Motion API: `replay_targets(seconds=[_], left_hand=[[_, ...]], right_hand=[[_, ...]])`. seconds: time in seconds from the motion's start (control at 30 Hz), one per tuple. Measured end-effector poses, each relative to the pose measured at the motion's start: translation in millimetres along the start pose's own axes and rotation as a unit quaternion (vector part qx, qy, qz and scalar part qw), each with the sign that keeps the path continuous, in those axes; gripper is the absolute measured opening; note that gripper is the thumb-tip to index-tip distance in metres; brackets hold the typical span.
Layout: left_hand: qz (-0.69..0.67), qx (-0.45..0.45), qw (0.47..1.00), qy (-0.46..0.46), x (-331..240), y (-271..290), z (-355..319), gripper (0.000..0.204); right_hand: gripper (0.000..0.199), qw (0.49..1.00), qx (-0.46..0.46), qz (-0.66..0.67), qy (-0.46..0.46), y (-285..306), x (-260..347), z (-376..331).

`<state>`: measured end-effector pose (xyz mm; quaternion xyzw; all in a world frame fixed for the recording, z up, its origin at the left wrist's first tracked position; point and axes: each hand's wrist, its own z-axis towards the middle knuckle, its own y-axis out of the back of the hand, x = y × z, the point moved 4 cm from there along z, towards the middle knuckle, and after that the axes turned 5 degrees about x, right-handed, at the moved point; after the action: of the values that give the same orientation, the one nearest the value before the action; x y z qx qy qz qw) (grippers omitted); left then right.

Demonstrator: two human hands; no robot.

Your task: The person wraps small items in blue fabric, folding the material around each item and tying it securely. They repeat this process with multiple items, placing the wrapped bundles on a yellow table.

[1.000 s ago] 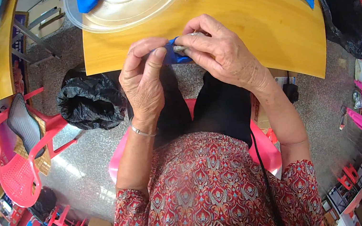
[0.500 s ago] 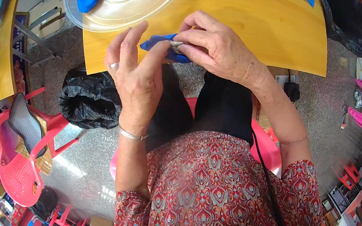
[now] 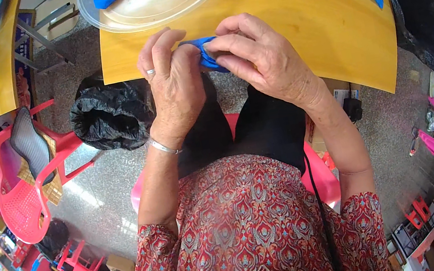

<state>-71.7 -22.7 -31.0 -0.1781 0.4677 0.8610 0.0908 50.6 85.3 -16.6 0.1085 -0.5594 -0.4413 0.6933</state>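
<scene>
Blue glove | soft, light, stretchy; best taken at cuff edge | left hand, right hand both pinched shut on it | over table edge

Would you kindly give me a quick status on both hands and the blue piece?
Left hand and right hand both pinching the blue piece at the table edge. Piece bunched between fingertips. Nothing in the way.

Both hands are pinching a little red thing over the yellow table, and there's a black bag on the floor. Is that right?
Not quite. The little thing is blue, not red, as the head view shows. The rest holds: the left hand and right hand both pinch it over the yellow table, and a black bag sits on the floor.
</scene>
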Motion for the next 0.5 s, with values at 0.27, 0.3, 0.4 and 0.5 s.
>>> replay_targets(seconds=[0.27, 0.3, 0.4, 0.5], left_hand=[[-0.008, 0.014, 1.000, 0.011, -9, 5, 1, 0.023], [-0.001, 0.027, 1.000, 0.009, -11, 6, 2, 0.023], [0.031, 0.023, 0.999, -0.007, -10, 9, 1, 0.023], [0.026, 0.001, 1.000, -0.002, -9, 4, 0, 0.020]], right_hand=[[0.028, 0.996, 0.062, 0.059, -0.003, 6, -6, -5], [0.029, 0.996, 0.064, 0.061, -0.004, 6, -7, -5], [0.029, 0.996, 0.067, 0.064, -0.008, 5, -8, -5], [0.028, 0.996, 0.059, 0.062, -0.006, 4, -7, -5]])
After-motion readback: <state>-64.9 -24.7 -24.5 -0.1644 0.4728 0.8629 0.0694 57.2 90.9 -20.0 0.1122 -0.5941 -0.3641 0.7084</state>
